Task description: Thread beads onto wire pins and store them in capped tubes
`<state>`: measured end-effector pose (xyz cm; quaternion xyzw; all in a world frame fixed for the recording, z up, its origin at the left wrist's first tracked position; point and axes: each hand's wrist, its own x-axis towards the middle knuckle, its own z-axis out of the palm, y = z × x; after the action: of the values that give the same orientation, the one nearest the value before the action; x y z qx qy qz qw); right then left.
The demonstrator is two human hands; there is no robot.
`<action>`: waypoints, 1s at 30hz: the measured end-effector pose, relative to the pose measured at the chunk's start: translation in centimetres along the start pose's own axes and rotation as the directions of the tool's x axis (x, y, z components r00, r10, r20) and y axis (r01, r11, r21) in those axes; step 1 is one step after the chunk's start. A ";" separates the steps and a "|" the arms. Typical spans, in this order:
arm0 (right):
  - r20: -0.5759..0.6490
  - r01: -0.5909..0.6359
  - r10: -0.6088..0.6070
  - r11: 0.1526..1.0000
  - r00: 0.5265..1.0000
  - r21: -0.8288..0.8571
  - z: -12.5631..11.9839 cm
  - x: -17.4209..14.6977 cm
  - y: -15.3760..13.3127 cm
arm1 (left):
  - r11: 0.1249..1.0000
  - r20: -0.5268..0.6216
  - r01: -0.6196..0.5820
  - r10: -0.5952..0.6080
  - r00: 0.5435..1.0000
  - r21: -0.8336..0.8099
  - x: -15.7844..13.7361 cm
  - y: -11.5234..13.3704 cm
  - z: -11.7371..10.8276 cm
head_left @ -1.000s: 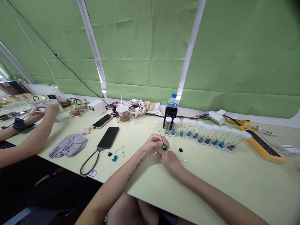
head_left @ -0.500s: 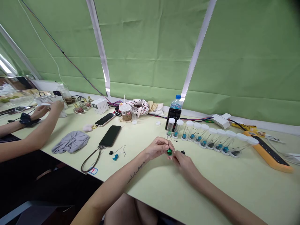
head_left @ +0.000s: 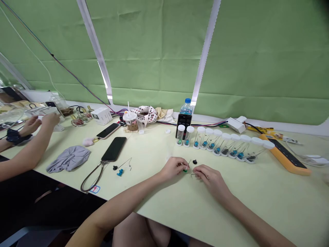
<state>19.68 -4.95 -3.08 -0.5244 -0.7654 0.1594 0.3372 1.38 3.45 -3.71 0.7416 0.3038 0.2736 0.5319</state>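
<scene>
Over the table in front of me, my left hand point(head_left: 177, 168) pinches a small green piece point(head_left: 185, 170) with a thin rod point(head_left: 189, 164) sticking up from it. Just to its right, my right hand point(head_left: 208, 175) has thumb and fingertips closed on a thin bent wire point(head_left: 192, 175). The two hands are a short gap apart. A small black piece point(head_left: 194, 161) lies on the table just beyond them. Farther left are a blue piece point(head_left: 120, 172), another black piece point(head_left: 115, 167) and a bent wire point(head_left: 125, 162).
Several clear vials point(head_left: 196, 139) with white caps stand in a row behind my hands, small pieces inside. A phone point(head_left: 184, 124) showing a timer leans on a bottle point(head_left: 186, 107). An orange power strip point(head_left: 286, 156) lies right; a black phone point(head_left: 114, 149) and grey cloth point(head_left: 69, 158) lie left, near a co-worker's hands point(head_left: 48, 120).
My hands have come apart and sit lower. The right hand now shows a bent wire, while the green piece stays in the left. The view has shifted slightly right.
</scene>
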 end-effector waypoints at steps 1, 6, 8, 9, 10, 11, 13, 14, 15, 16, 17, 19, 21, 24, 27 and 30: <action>0.025 0.022 -0.021 0.999 0.999 -0.026 0.3 -0.1 -0.3 | 0.998 0.007 -0.030 0.029 1.000 0.062 0.0 -0.1 -0.1; 0.136 0.209 -0.190 0.968 0.972 -0.140 1.8 -0.6 -0.9 | 0.989 0.057 -0.016 0.008 0.998 0.150 0.1 -0.2 -0.5; 0.162 0.208 -0.190 0.973 0.968 -0.100 2.2 -0.6 -1.1 | 0.986 0.072 -0.013 0.001 0.997 0.167 0.1 -0.1 -0.6; 0.171 0.182 -0.169 0.981 0.971 -0.063 2.4 -0.5 -1.2 | 0.984 0.080 -0.020 0.006 0.997 0.178 0.1 -0.1 -0.7; 0.178 0.149 -0.143 0.988 0.974 -0.024 2.5 -0.5 -1.3 | 0.982 0.088 -0.028 0.011 0.996 0.187 0.1 -0.1 -0.7; 0.184 0.116 -0.116 0.993 0.976 0.011 2.6 -0.5 -1.4 | 0.980 0.095 -0.032 0.014 0.995 0.194 0.1 -0.1 -0.8; 0.192 0.073 -0.083 0.996 0.978 0.055 2.7 -0.4 -1.5 | 0.980 0.108 -0.027 0.005 0.994 0.199 0.1 0.0 -0.9; 0.192 0.068 -0.079 0.996 0.978 0.062 2.7 -0.5 -1.5 | 0.980 0.112 -0.020 -0.002 0.994 0.199 0.1 0.0 -0.9; 0.188 0.070 -0.080 0.996 0.979 0.060 2.7 -0.5 -1.5 | 0.980 0.113 -0.015 -0.008 0.994 0.198 0.1 0.0 -1.0; 0.183 0.076 -0.084 0.996 0.980 0.049 2.6 -0.5 -1.4 | 0.980 0.112 -0.012 -0.010 0.994 0.198 0.1 0.1 -1.0; 0.173 0.092 -0.095 0.995 0.980 0.027 2.5 -0.6 -1.2 | 0.980 0.112 -0.009 -0.013 0.994 0.197 0.1 0.1 -1.0; 0.160 0.152 -0.141 0.987 0.977 -0.059 2.3 -0.6 -0.8 | 0.982 0.116 0.002 -0.024 0.993 0.189 0.1 0.2 -1.1; 0.171 0.233 -0.202 0.955 0.964 -0.185 2.1 -0.7 -0.4 | 0.982 0.122 0.018 -0.042 0.992 0.188 0.0 0.4 -1.2; 0.199 0.301 -0.248 0.904 0.948 -0.304 2.0 -0.8 -0.2 | 0.977 0.125 0.037 -0.064 0.990 0.209 0.0 0.6 -1.4; 0.181 0.253 -0.212 0.935 0.960 -0.249 2.1 -0.7 -0.4 | 0.964 0.124 0.055 -0.090 0.988 0.261 -0.1 1.0 -1.8; 0.157 0.153 -0.135 0.982 0.978 -0.112 2.2 -0.6 -0.7 | 0.933 0.134 0.034 -0.088 0.987 0.358 -0.3 1.7 -2.2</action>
<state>17.81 -5.51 -4.43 -0.4740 -0.8329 0.1254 0.2566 -0.13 4.12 -1.47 0.8337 0.3308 0.1418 0.4189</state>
